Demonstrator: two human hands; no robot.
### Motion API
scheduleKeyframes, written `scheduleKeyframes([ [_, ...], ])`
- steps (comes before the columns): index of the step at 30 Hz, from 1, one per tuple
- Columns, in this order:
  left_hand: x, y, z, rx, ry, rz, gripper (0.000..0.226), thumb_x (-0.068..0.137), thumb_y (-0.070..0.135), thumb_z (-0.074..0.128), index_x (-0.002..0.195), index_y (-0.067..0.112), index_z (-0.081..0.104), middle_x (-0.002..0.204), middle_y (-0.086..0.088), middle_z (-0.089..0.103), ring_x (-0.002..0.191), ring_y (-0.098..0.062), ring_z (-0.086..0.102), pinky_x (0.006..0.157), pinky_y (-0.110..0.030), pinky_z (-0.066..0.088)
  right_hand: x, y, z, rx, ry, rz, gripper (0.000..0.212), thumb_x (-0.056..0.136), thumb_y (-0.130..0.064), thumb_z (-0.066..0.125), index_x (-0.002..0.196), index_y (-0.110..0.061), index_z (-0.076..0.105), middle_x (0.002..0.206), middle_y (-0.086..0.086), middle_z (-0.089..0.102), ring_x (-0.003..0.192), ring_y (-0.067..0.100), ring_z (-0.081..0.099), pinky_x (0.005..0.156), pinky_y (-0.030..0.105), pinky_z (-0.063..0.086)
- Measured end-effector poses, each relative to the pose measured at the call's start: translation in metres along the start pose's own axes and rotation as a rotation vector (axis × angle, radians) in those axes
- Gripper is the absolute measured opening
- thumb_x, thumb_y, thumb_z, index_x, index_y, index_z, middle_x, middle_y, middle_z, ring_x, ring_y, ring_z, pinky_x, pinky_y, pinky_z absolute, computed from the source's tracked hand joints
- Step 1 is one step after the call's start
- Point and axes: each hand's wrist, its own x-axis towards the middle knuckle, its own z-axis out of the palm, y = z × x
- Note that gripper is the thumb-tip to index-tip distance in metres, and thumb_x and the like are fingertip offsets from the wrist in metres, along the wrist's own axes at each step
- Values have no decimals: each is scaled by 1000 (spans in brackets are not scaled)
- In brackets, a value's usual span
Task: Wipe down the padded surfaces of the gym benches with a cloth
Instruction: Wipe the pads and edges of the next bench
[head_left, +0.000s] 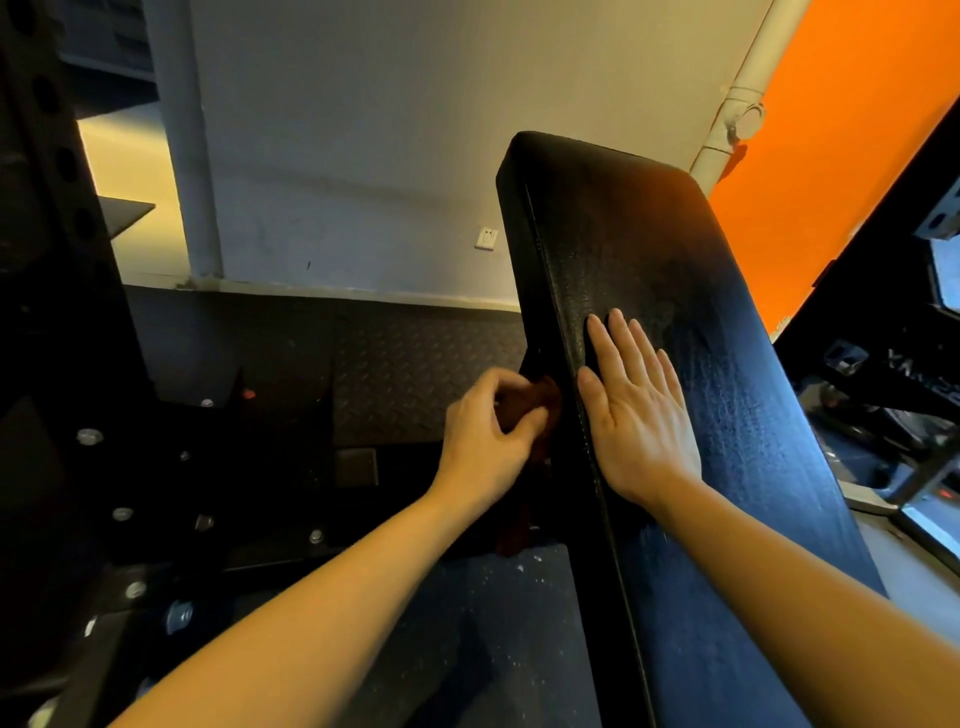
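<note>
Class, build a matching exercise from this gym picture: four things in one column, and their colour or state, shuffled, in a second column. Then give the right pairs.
Column one:
1. left hand
2. right hand
3. bench pad
4. wall panel

Column two:
A. orange
B. lies flat on the pad, fingers straight
C. black, textured
D. grips a reddish-brown cloth at the pad's side edge

Pairs: 1-D, 2-B, 3-C, 4-A

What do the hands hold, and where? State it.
The left hand grips a bunched dark red cloth at its top; the right hand lies flat on the bench pad, holding nothing.
</note>
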Motion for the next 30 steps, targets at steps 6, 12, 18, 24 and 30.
scheduleKeyframes([
  [6,60,19,6,-70,106,-80,22,92,18,63,114,19,61,113,3,62,107,-10,56,95,-28,47,1,-1,0,3,11,-4,62,95,-55,2,154,-36,-1,161,-13,-11,145,2,-18,118,28,-11],
  [12,60,0,13,80,158,-34,15,89,20,64,101,13,61,102,-4,61,95,-16,58,86,-30,49,1,0,1,6,20,-4,61,96,-54,3,154,-36,1,161,-12,-8,146,3,-16,120,30,-8],
  [18,48,10,8,2,237,95,23,89,23,66,109,15,58,110,0,58,99,-6,54,80,-8,40,0,-1,0,2,10,11,62,95,-55,3,154,-36,0,161,-13,-9,145,2,-17,119,28,-10],
  [24,55,-23,3,80,108,-216,15,88,17,66,101,14,58,107,-3,55,99,-19,57,88,-33,50,0,-1,0,8,10,7,61,95,-55,3,154,-37,0,161,-14,-10,145,1,-18,119,28,-10],
  [30,49,-5,13,-47,215,11,17,90,20,64,106,16,58,106,0,53,91,-3,52,76,-8,40,2,1,2,6,28,7,60,96,-55,4,153,-39,0,161,-15,-9,145,0,-17,119,28,-9],
])
